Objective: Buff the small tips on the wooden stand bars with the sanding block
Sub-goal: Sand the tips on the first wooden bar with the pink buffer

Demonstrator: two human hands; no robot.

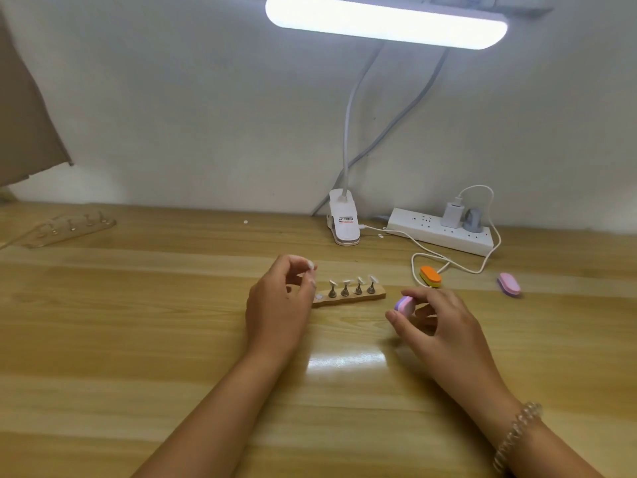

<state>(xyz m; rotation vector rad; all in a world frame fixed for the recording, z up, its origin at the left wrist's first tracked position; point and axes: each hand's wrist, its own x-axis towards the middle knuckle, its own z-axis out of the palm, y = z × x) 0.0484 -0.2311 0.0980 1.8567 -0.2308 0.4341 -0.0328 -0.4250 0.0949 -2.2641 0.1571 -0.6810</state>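
Wooden stand bar (351,300) lay flat on the desk (138,322), taken here as the reference point.

- Left hand (279,298) hovered over the bar's left end, fingers curled, thumb and forefinger pinching what looked like a small white tip (310,264) raised above the bar. Too small to tell whether its metal holder came with it.
- Leftmost seat (319,297) on the bar showed only a pale disc with no holder standing on it. This suggested the pinched tip belonged there.
- Four holders with white tips (346,281) stood upright in a row along the rest of the bar, untouched by either hand.
- Right hand (437,326) sat just right of the bar's right end, fingers wrapped round the pink-and-purple sanding block (405,304). The block was clear of the bar and well apart from the pinched tip.

Progress, as judged: block and tip were both in hand but not in contact, so no buffing stroke was underway. Nothing on the tips showed which were already buffed, as the surfaces were too small to read. At least the four seated tips, and possibly the held one, seemed left to do.

Elsewhere: an orange block (430,276) and a pink block (509,283) lay right of the bar. A clip lamp (343,219) and power strip (441,232) sat behind it. A clear stand (69,226) lay far to the bar's left.
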